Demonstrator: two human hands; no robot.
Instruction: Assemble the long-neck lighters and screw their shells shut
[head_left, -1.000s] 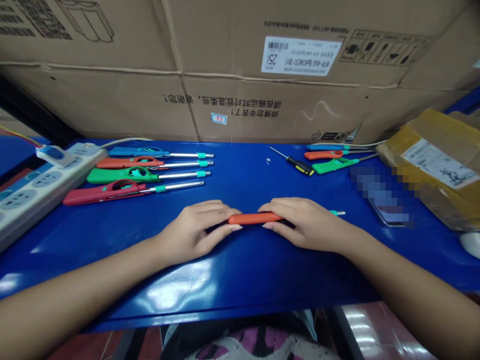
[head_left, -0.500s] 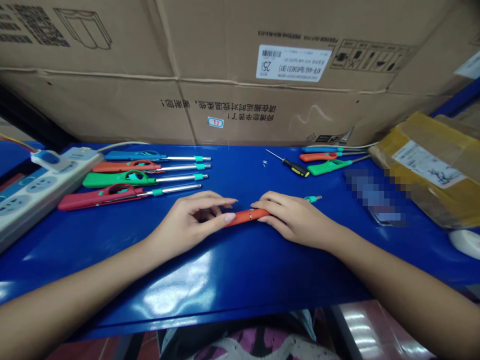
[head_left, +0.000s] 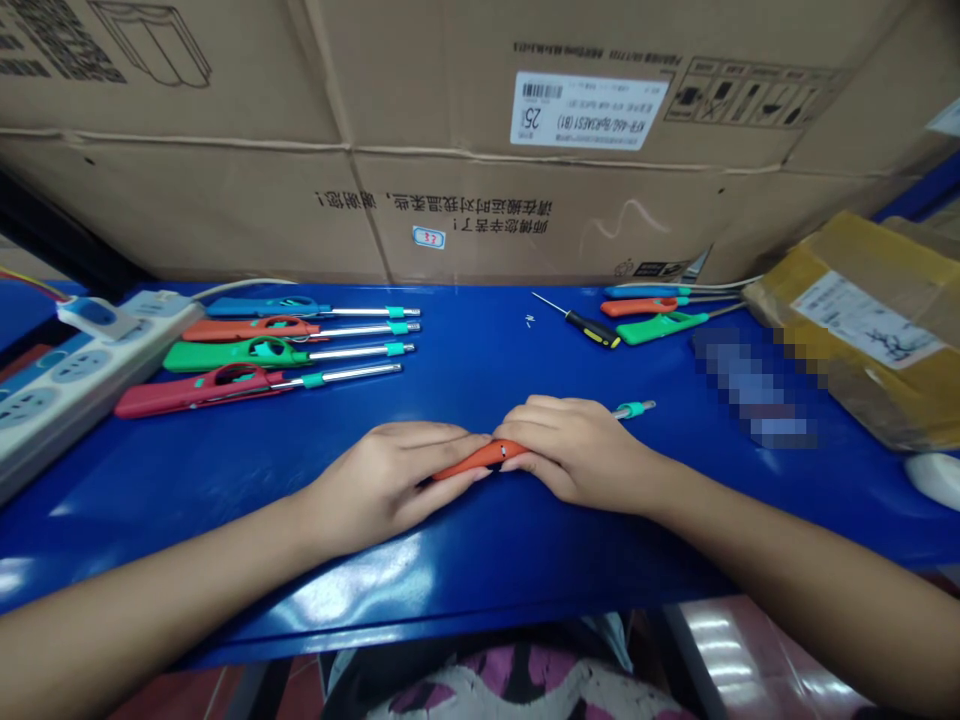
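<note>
An orange long-necked lighter lies across the front middle of the blue table, held between both hands. My left hand is closed on its handle end, with fingers above and thumb below. My right hand wraps round its middle, hiding most of the neck. The metal tip with a teal band sticks out past the right hand. To the left lie several lighters in a row: a blue one, an orange one, a green one and a red one.
A white power strip runs along the left. At the back right lie a screwdriver, small white bits and three lighter parts, the nearest a green handle. A blurred dark object, a taped parcel and a large carton stand around.
My left hand has closed on the handle end of the orange lighter. Both hands and the lighter sit slightly lower in the view.
</note>
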